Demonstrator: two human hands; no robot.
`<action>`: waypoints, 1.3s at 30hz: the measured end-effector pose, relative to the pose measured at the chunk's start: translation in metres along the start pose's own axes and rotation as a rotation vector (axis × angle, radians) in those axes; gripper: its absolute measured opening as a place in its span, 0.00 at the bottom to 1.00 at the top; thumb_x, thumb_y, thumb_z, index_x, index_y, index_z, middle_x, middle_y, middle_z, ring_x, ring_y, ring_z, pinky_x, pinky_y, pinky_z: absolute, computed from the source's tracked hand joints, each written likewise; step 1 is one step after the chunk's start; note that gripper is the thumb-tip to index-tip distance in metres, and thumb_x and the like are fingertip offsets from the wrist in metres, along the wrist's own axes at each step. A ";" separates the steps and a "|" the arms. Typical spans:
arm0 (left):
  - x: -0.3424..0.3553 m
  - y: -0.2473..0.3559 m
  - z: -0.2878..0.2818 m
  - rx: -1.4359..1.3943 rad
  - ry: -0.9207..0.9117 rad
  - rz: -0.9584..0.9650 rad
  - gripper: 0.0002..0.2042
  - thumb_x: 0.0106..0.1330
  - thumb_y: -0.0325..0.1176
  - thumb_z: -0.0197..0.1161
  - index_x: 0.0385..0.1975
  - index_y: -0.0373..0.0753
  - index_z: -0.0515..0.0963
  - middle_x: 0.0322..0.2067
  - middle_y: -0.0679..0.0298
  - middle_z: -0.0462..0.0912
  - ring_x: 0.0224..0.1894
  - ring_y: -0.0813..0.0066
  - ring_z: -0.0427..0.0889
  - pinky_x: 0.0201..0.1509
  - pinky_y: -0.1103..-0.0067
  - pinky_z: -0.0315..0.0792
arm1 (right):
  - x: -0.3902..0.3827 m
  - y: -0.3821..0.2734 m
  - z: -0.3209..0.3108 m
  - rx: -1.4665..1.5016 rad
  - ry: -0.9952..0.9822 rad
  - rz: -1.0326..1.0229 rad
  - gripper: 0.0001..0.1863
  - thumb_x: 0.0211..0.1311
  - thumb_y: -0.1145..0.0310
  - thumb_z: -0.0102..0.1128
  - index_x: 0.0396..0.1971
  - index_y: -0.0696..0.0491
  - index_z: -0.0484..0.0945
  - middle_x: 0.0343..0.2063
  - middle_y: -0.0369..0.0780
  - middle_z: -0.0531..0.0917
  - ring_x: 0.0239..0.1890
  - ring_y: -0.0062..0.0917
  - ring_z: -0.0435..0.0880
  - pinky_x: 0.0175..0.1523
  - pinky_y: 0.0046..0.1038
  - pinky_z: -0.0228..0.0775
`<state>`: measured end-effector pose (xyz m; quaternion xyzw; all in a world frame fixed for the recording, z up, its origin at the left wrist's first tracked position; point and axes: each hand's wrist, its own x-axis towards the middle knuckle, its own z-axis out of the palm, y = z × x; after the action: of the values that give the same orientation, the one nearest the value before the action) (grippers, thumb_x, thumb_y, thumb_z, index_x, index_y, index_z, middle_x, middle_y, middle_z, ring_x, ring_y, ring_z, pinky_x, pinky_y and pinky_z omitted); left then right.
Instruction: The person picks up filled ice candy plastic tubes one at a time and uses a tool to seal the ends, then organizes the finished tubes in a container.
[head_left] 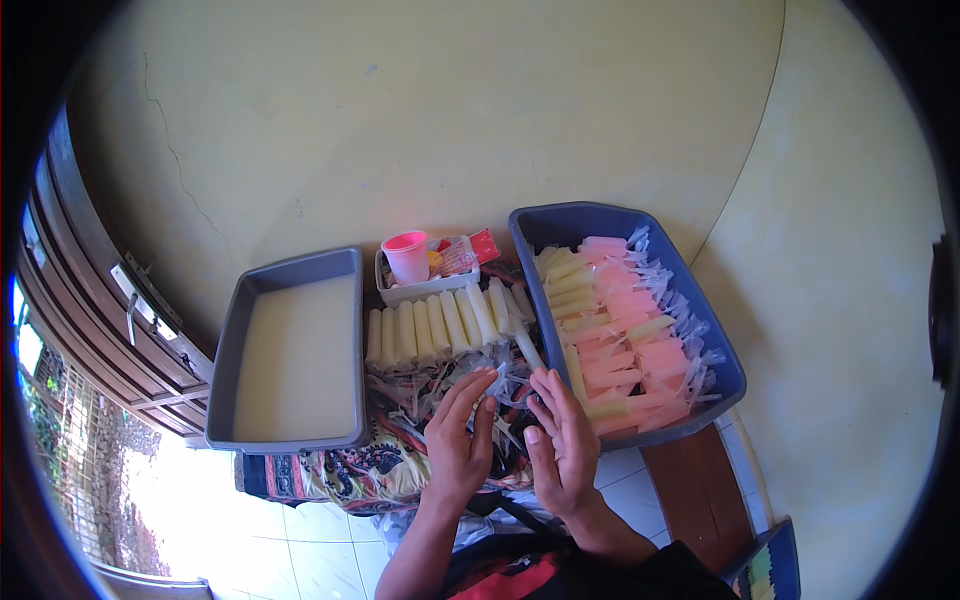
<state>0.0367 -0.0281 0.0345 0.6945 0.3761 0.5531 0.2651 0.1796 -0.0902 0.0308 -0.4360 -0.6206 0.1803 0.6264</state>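
Note:
My left hand [460, 437] and my right hand [563, 445] are raised above the front of the cloth-covered table, palms partly facing each other. On both, the fingers stretch out with a gap between the hands, and I see nothing held. Just beyond them lies a row of filled plastic tubes [438, 326], pale yellow, their knotted clear ends toward me. One pale tube [527, 347] lies at a slant by my right fingertips; whether they touch it I cannot tell. Loose clear plastic ends lie partly hidden behind my fingers.
At left stands a grey basin [362, 400] of milky liquid [300, 350]. A blue-grey basin [715, 330] at right holds several pink and yellow tubes. Behind the row sits a small white box [400, 293] with a pink cup [407, 258]. A patterned cloth [350, 478] covers the table.

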 end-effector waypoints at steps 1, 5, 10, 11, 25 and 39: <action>0.001 0.003 0.002 0.012 -0.006 0.034 0.13 0.77 0.22 0.64 0.59 0.33 0.85 0.57 0.48 0.89 0.62 0.50 0.89 0.66 0.65 0.79 | 0.001 -0.003 -0.003 0.020 0.006 0.000 0.32 0.82 0.74 0.54 0.79 0.67 0.59 0.75 0.62 0.69 0.77 0.50 0.74 0.76 0.46 0.75; 0.008 0.016 0.017 -0.008 -0.053 0.081 0.14 0.77 0.21 0.64 0.59 0.33 0.85 0.55 0.48 0.89 0.58 0.51 0.90 0.62 0.66 0.82 | 0.004 -0.009 -0.025 0.069 0.051 0.027 0.34 0.82 0.73 0.55 0.81 0.65 0.56 0.76 0.58 0.68 0.79 0.48 0.71 0.80 0.45 0.68; 0.035 0.028 0.047 -0.096 -0.173 0.163 0.12 0.76 0.21 0.64 0.56 0.32 0.86 0.54 0.49 0.90 0.57 0.53 0.91 0.62 0.67 0.81 | 0.032 -0.007 -0.070 -0.101 0.132 -0.004 0.35 0.79 0.76 0.61 0.79 0.65 0.60 0.72 0.58 0.72 0.73 0.48 0.79 0.74 0.44 0.76; 0.043 0.030 0.052 -0.113 -0.225 0.182 0.12 0.76 0.20 0.64 0.56 0.33 0.86 0.53 0.49 0.91 0.56 0.52 0.91 0.61 0.67 0.82 | 0.039 -0.007 -0.079 -0.189 0.113 -0.007 0.35 0.78 0.75 0.62 0.79 0.65 0.59 0.72 0.58 0.73 0.71 0.48 0.80 0.73 0.44 0.77; 0.088 0.011 0.146 0.439 -0.918 0.222 0.12 0.66 0.32 0.74 0.47 0.40 0.90 0.46 0.51 0.92 0.49 0.50 0.91 0.55 0.59 0.83 | 0.054 0.045 -0.200 -0.857 -0.613 0.597 0.26 0.62 0.70 0.78 0.61 0.56 0.84 0.55 0.49 0.88 0.58 0.45 0.88 0.63 0.44 0.79; 0.077 -0.003 0.180 0.734 -1.403 0.258 0.19 0.54 0.40 0.82 0.41 0.34 0.90 0.39 0.47 0.93 0.43 0.46 0.94 0.49 0.59 0.87 | 0.050 0.074 -0.196 -0.888 -0.881 0.500 0.19 0.60 0.65 0.73 0.51 0.54 0.89 0.49 0.47 0.91 0.58 0.41 0.88 0.62 0.44 0.81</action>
<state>0.2186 0.0455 0.0314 0.9612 0.1963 -0.1450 0.1285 0.3943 -0.0733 0.0343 -0.6684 -0.7137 0.2088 0.0154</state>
